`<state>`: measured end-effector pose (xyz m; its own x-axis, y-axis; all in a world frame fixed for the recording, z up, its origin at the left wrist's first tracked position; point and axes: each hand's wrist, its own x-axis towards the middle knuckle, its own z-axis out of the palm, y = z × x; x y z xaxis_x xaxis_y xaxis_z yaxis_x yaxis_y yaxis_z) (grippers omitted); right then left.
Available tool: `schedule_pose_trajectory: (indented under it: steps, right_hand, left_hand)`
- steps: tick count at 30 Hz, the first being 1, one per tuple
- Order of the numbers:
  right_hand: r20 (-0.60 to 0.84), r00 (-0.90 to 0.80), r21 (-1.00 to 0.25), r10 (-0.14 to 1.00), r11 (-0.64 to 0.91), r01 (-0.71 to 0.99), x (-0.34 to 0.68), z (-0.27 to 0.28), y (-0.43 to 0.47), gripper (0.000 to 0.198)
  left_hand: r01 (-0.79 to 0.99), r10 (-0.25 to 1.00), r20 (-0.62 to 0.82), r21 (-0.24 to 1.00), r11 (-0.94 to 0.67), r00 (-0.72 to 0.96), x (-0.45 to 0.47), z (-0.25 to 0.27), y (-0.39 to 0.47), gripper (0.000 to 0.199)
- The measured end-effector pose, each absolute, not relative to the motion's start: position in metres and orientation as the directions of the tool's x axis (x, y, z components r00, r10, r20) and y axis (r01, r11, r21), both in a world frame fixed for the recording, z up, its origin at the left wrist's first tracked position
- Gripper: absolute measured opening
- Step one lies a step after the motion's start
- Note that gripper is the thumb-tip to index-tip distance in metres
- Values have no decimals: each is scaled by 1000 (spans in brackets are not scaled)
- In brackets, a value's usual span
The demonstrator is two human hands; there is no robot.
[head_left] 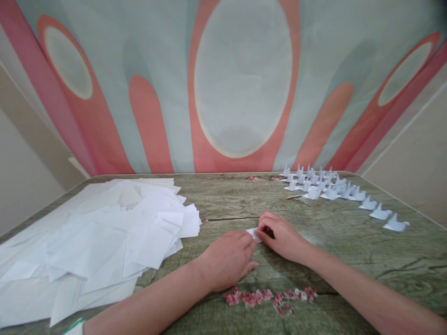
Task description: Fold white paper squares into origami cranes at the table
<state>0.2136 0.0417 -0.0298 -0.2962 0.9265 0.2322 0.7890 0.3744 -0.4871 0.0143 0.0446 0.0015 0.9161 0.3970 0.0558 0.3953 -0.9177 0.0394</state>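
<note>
A small folded piece of white paper (253, 234) lies on the table between my two hands, mostly covered by fingers. My left hand (228, 258) rests palm down, its fingertips holding the paper's left side against the tabletop, the thumb pointing right. From the other side, my right hand (277, 236) pinches the paper's right end with curled fingers. The exact shape of the folds is hidden. At the far right, several folded paper birds (330, 191) stand in rows, some trailing toward a nearer paper bird (396, 224) at the right edge.
A wide, loose heap of white paper sheets (94, 242) spreads over the left of the wood-patterned table (349, 260). Pink printed blossoms (249, 298) decorate the tabletop near my forearms. Behind the table hangs a grey and coral patterned backdrop (240, 83).
</note>
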Motion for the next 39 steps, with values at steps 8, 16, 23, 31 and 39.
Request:
schedule_pose_trajectory:
  steps: [8,16,23,31,39]
  right_hand:
    - [242,-238,-511,941,332,793,213,-33,40,4]
    - [262,-187,-453,947,292,843,213,-34,38,12]
    - [251,-176,-449,952,276,850,215,-35,39,15]
    - [233,-168,-444,958,258,858,218,-37,41,17]
    - [244,-172,-455,955,269,849,224,-42,44,17]
  left_hand:
    - [384,386,71,32,-923,920,13,-1,46,42]
    - [397,398,70,22,-917,915,14,1,45,39]
    - [416,417,27,36,-908,908,13,10,42,32]
    - [413,414,54,34,-910,909,12,12,43,30]
    - [369,371,98,36,-929,923,10,4,45,33]
